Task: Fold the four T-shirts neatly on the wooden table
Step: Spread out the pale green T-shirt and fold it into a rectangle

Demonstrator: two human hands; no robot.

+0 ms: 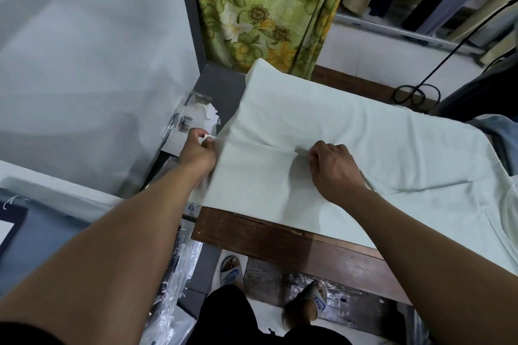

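My left hand (199,148) pinches the white T-shirt (350,148) at its edge, left of centre. My right hand (333,166) pinches a fold mid-frame (the wooden table (280,241) shows below)

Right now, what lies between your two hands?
Only the pale T-shirt, spread on the wooden table; the left hand pinches its edge, the right hand a fold. The head view shows it.
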